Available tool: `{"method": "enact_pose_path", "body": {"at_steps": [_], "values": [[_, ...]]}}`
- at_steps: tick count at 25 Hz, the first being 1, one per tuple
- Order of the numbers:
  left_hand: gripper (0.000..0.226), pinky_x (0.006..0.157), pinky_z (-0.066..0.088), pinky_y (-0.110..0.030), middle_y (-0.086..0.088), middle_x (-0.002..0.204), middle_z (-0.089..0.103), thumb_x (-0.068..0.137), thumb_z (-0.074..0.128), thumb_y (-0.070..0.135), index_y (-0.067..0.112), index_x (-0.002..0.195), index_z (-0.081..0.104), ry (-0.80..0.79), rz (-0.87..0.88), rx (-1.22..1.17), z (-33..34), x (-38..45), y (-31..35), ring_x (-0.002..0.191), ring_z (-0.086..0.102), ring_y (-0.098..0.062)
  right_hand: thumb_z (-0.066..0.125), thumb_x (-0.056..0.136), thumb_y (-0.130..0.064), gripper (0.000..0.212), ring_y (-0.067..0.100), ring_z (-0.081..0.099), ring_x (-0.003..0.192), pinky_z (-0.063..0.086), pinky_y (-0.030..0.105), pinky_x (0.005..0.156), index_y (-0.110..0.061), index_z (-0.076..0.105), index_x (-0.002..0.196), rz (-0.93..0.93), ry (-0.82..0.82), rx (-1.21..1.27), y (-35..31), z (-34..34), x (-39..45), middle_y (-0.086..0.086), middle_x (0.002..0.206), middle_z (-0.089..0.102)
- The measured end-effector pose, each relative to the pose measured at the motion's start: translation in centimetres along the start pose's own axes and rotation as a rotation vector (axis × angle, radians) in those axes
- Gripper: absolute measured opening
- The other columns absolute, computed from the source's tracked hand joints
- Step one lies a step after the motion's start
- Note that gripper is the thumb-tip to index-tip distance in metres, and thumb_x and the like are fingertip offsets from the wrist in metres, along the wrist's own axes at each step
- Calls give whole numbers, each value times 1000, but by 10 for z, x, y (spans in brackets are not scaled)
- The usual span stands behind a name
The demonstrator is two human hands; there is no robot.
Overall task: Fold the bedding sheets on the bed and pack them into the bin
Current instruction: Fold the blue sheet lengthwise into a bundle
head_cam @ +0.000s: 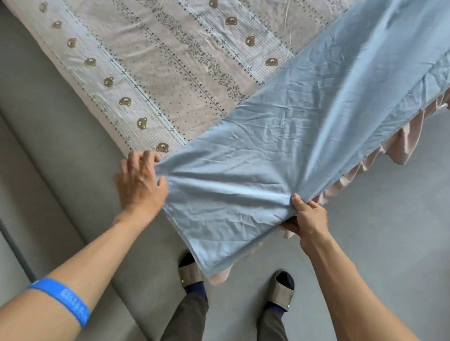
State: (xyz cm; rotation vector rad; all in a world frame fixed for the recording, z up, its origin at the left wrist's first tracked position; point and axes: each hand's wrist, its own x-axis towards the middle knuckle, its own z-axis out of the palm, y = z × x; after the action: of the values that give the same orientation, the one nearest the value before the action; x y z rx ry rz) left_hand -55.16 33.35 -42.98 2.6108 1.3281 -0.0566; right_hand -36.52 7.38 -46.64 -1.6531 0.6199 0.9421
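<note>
The blue sheet [288,154] is lying as a long, creased band, several layers thick, along the near corner of the bed [151,63], running from the upper right down to the corner, where its end is hanging over the edge above the floor [402,240]. The left hand [139,184] is gripping the left edge of this sheet near the overhanging end, with its fingers curled around a bunch of cloth, and the fabric is puckering toward the grip. The right hand [308,221] is pinching the right edge of the same end, with the thumb lying on top and the other fingers sitting beneath the cloth. Between the two hands the sheet is being held nearly taut. Under the blue sheet, a patterned bedspread [114,52] with small bear motifs, leaf stripes and dotted lines is covering the mattress, and a pink frilled valance [400,147] is hanging along the right side of the bed. A blue wristband [65,299] is sitting on the left forearm. The person's feet, in grey slippers [282,291], are standing on the grey floor just below the sheet's hanging end.
</note>
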Motion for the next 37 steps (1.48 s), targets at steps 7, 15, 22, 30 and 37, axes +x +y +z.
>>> {"method": "enact_pose_path", "body": {"at_steps": [7, 15, 22, 30, 37], "values": [[42, 55, 48, -31, -2, 67, 54, 32, 83, 26, 18, 66, 58, -650, 468, 204, 45, -131, 66, 57, 56, -25, 65, 94, -16, 10, 28, 69, 83, 60, 31, 60, -6, 67, 96, -24, -81, -60, 12, -12, 7, 14, 94, 71], [35, 95, 43, -36, -9, 124, 61, 93, 48, 37, 16, 118, 60, -860, 417, 439, 18, -104, 134, 118, 57, -31, 62, 94, -16, 12, 22, 66, 62, 56, 27, 54, -10, 70, 101, 8, -143, -155, -10, -29, 3, 9, 82, 70], [85, 111, 31, -40, -12, 159, -3, 88, 64, 31, 35, 153, 10, -635, 288, 279, 53, -46, 201, 138, 20, -37, 56, 69, -43, 39, 35, 66, 75, 57, 53, 71, -5, 58, 76, -345, 106, -209, -102, -56, 103, 17, 76, 66], [87, 117, 25, -42, -15, 161, -16, 84, 54, 41, 31, 156, 6, -1059, -117, 332, 44, -11, 254, 146, 15, -40, 56, 75, -36, 23, 24, 62, 73, 53, 39, 65, -15, 61, 84, -183, -61, -395, -169, -151, 99, 6, 87, 70], [17, 67, 46, -28, 4, 73, 70, 83, 62, 27, 18, 69, 67, -569, -475, -414, 24, 37, 406, 78, 66, -19, 56, 89, -11, 7, 26, 64, 74, 55, 38, 67, -9, 62, 92, -139, -43, -466, -324, -200, 146, 13, 91, 71]]}}
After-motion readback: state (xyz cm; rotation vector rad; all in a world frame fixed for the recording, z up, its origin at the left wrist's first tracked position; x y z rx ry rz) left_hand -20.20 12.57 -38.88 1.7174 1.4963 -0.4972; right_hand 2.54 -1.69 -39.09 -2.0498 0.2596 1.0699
